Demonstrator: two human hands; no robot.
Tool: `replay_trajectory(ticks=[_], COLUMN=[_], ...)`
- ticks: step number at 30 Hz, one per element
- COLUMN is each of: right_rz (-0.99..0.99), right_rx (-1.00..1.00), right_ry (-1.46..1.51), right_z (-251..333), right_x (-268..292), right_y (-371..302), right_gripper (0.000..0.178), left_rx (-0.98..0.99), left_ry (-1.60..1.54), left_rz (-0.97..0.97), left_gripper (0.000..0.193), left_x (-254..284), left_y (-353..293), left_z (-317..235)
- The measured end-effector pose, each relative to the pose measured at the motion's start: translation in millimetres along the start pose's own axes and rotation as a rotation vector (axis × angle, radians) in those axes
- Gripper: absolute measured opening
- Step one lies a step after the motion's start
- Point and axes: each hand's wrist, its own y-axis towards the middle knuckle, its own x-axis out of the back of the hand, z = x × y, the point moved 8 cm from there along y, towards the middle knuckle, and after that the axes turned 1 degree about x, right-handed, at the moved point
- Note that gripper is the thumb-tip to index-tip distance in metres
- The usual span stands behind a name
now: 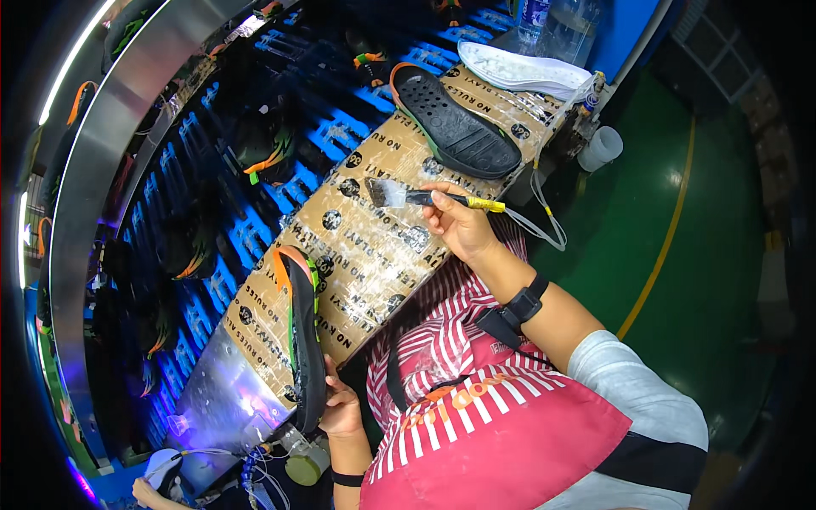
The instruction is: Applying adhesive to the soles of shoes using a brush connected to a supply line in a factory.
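My right hand (459,223) grips a brush (394,194) by its dark handle, its pale bristles pointing left over the cardboard. Yellow tape wraps the handle's end, and a clear thin tube (535,228) trails from it. With my left hand (341,403) I hold a shoe sole (304,327) by its lower end. That sole stands on edge, black with a green and orange side wall. Beyond my right hand lies a second black sole (455,119), perforated at the heel, its inner face up.
Printed cardboard (340,246) covers the metal bench. A white sole (518,70) lies at its far end near clear bottles (535,17). Blue slatted conveyor (340,132) on the left carries several dark shoes. A white cup (602,146) hangs right. Another person's hand (149,493) shows lower left.
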Motion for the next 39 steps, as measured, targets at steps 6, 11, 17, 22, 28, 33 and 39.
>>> replay_trajectory(ticks=[6,11,17,22,28,33,39], right_rz=[0.041,0.035,-0.003,0.017,0.028,0.005,0.007], right_rx=[-0.021,-0.019,0.01,0.01,0.022,0.023,0.023], right_ry=[0.021,0.0,0.006,0.021,0.019,0.002,-0.006], right_z=[-0.2,1.8,4.5,5.5,4.1,3.5,4.3], right_x=[-1.8,-5.0,-2.2,-2.7,-0.3,0.6,1.1], right_y=[2.1,1.3,-1.1,-2.2,-0.8,-1.3,-0.1], right_gripper=[0.027,0.025,0.023,0.024,0.026,0.028,0.027], left_rx=[0.032,0.061,0.156,-0.217,-0.465,-0.543,-0.686], left_ry=[-0.041,-0.052,0.159,0.59,0.67,0.419,0.158], left_rz=[0.07,0.085,0.041,-0.102,-0.03,-0.098,-0.578], left_gripper=[0.058,0.059,0.058,0.075,0.077,0.059,0.042], left_x=[-10.0,-10.6,-19.6,-52.4,-74.7,-33.5,12.5], left_y=[4.7,3.6,-3.9,11.2,-9.8,-43.5,-78.1], left_z=[3.1,3.2,25.6,21.6,-59.1,-125.9,-70.4])
